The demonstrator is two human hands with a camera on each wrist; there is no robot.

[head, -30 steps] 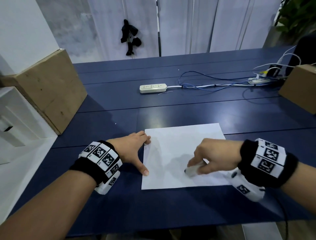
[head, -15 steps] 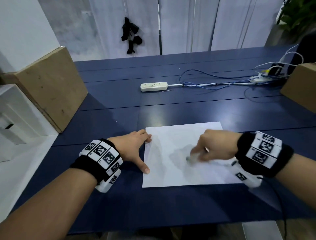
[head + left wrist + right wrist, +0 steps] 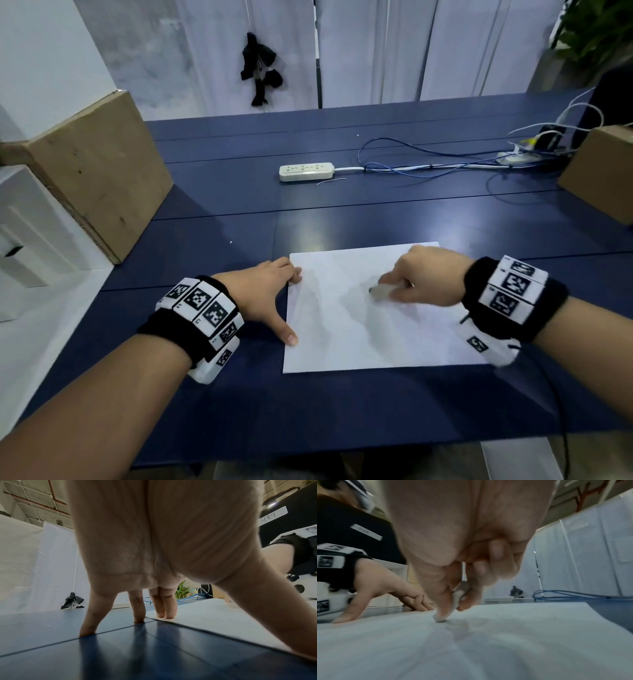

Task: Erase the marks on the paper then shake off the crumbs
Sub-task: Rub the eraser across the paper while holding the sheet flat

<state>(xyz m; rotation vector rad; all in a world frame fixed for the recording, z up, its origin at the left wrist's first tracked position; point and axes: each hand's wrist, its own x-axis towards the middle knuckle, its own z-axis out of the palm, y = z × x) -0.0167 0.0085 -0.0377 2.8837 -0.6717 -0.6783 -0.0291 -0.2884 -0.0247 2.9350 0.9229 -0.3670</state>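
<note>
A white sheet of paper (image 3: 342, 329) (image 3: 505, 642) (image 3: 214, 616) lies on the dark blue table (image 3: 239, 212). My right hand (image 3: 421, 281) (image 3: 462, 561) pinches a small white eraser (image 3: 378, 292) (image 3: 452, 608) between thumb and fingers, its tip pressed on the middle of the sheet. A faint grey smudge (image 3: 458, 627) lies just beside the tip. My left hand (image 3: 263, 294) (image 3: 154, 547) is spread at the sheet's left edge; two fingertips (image 3: 165, 614) and the thumb press on the paper, the other fingers on the table.
A white power strip (image 3: 306, 171) with blue and white cables (image 3: 428, 164) lies farther back. Cardboard boxes stand at the left (image 3: 92, 171) and far right (image 3: 599, 171). A white shelf unit (image 3: 24, 233) is at the left edge.
My right hand has moved the eraser away from me, from the sheet's lower part to its middle. The left hand and the paper have stayed put.
</note>
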